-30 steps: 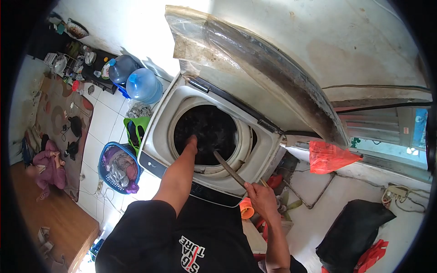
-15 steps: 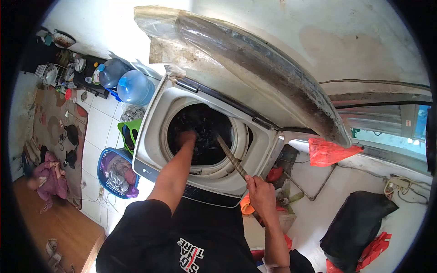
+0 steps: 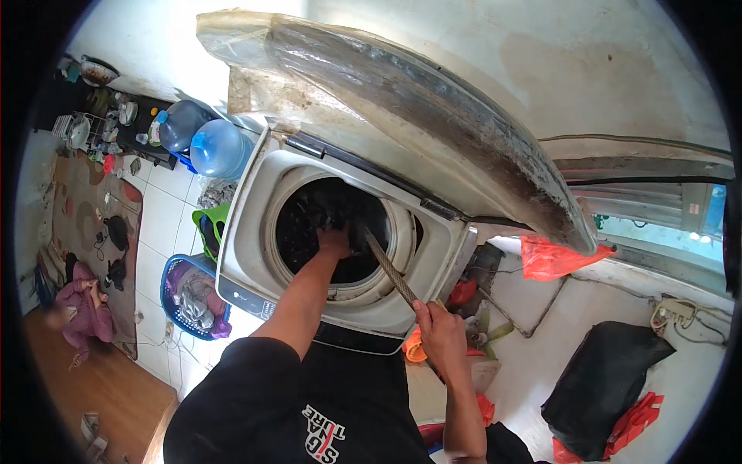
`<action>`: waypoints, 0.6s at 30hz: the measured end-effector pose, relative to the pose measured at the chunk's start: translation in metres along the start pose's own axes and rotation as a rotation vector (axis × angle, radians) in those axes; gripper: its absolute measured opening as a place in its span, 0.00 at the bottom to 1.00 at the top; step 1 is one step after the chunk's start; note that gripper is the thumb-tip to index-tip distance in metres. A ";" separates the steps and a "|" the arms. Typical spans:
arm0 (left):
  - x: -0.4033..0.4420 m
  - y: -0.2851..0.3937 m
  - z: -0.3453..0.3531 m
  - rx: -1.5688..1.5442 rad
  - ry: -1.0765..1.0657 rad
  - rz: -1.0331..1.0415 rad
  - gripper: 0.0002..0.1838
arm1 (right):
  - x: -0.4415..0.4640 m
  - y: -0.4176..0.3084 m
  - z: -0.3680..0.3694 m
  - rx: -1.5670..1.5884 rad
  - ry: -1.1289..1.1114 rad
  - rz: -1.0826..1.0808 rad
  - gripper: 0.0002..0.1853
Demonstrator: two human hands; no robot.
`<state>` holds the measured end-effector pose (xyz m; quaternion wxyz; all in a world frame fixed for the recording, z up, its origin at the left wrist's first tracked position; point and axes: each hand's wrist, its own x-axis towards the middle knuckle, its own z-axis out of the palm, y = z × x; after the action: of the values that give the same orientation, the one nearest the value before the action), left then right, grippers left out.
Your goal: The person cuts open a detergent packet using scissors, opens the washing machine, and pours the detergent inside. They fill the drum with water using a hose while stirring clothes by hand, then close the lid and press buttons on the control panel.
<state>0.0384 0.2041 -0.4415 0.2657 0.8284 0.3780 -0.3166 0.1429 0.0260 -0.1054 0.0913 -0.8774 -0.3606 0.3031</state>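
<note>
A top-loading washing machine [image 3: 244, 172] stands before me with its lid raised. Inside its round tub is a dark, wet-looking mass [image 3: 305, 213], whose separate pieces I cannot make out. My left hand [image 3: 334, 242] reaches into the tub and touches this mass, fingers apart, their tips partly hidden in it. In my right hand [image 3: 439, 329], closed and held at the machine's front right corner, is a braided hose [image 3: 390, 269]. The hose slants up and left over the tub rim, its end above the dark contents.
Left of the machine are a blue basket [image 3: 167, 292] of laundry, a green bag [image 3: 219, 224] and two large water bottles [image 3: 222, 149]. A plastic-covered lid [image 3: 433, 100] rises behind. A red bag [image 3: 553, 257] and a black bundle [image 3: 595, 387] lie right. Another person [image 3: 86, 305] sits far left.
My left hand has moved right and up within the tub, showing more of itself near the hose's end. My right hand keeps its hold on the hose. The view has shifted slightly.
</note>
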 end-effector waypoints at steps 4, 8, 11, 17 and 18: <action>-0.030 0.014 -0.004 0.097 -0.132 -0.016 0.38 | 0.001 -0.002 -0.006 -0.029 -0.057 0.021 0.24; 0.013 0.013 0.069 0.122 0.107 -0.070 0.27 | 0.000 -0.007 -0.013 -0.052 -0.104 0.018 0.24; 0.017 0.002 0.086 0.055 0.350 -0.060 0.15 | -0.008 -0.004 -0.011 -0.075 -0.113 -0.055 0.25; 0.005 -0.024 0.013 -0.065 0.070 -0.171 0.15 | -0.010 -0.004 -0.011 -0.119 -0.175 -0.048 0.25; 0.004 -0.027 0.010 -0.079 0.111 -0.205 0.16 | -0.011 -0.008 -0.014 -0.093 -0.196 -0.031 0.25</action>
<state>0.0156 0.2150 -0.4564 0.2432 0.7905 0.4871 -0.2807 0.1404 0.0247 -0.0859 0.0192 -0.8412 -0.3949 0.3688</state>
